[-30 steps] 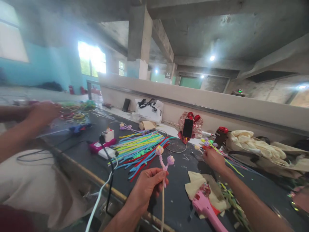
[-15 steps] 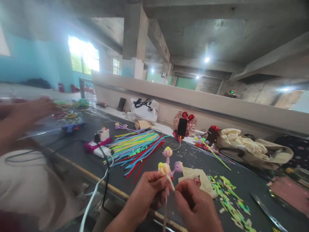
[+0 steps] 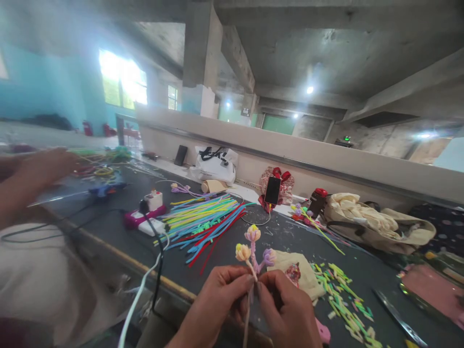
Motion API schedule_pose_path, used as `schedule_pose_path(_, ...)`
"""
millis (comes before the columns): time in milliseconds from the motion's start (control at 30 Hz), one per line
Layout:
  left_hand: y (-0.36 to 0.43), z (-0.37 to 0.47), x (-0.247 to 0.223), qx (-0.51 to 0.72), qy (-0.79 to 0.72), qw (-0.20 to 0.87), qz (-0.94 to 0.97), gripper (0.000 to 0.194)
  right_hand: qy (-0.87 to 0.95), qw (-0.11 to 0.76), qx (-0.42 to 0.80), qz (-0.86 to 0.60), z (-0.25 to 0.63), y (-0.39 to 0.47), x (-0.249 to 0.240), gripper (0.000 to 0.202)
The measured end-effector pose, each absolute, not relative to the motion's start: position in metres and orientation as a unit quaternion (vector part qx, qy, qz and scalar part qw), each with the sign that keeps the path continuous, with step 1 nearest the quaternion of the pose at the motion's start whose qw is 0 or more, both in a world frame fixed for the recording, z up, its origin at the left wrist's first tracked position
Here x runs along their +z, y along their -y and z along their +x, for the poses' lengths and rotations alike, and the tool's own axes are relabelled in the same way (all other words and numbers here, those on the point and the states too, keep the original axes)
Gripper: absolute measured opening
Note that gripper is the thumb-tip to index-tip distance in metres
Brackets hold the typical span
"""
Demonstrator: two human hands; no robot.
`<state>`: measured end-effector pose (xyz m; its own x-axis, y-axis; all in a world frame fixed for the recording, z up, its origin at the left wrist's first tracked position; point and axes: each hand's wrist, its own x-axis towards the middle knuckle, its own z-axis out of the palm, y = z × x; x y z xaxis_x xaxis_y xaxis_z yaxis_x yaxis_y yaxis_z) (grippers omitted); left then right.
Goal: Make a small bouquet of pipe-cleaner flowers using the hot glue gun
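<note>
Flower sprig point(image 3: 253, 249): held upright above the near edge of the table point(image 3: 286, 234), at the near centre; three blooms in peach, yellow and lilac are gathered on one thin stem.
Left hand point(image 3: 224, 295): the stem is pinched between thumb and fingers, just below the blooms.
Right hand point(image 3: 288, 302): fingers are drawn together at the same stem, tips almost touching those opposite; the exact contact is partly hidden.
Pink handle point(image 3: 322, 331): mostly covered by the right hand.
Tan sheet point(image 3: 308, 280): laid flat beyond the right hand, with cut pieces point(image 3: 344, 295) scattered to its right and a metal tool point(image 3: 400, 316) farther right.
Fuzzy sticks point(image 3: 208, 220): spread loosely left of centre, beside a power strip point(image 3: 136, 218).
Far side: a phone point(image 3: 272, 190) is propped against a red-bowed bundle point(image 3: 288, 186); a white bag point(image 3: 217, 166) is set to its left.
Far left: a co-worker's arm point(image 3: 32, 183) is seen, blurred.
</note>
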<state>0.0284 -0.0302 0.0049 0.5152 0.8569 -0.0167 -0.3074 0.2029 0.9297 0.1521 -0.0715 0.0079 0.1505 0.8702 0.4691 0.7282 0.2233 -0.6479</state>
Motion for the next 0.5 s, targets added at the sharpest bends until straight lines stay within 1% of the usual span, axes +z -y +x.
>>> schedule_pose_path(200,0.0298,0.0301,0.0045,0.42,-0.289,0.73,0.455,0.034,0.664,0.444,0.068,-0.598,0.1542,0.0702,0.0063,0.019)
schedule_pose_path(500,0.0299,0.0317,0.0032,0.43,-0.299,0.722,0.452,0.035,0.668,0.449,0.034,-0.593,0.1513,0.0708,0.0058,0.024)
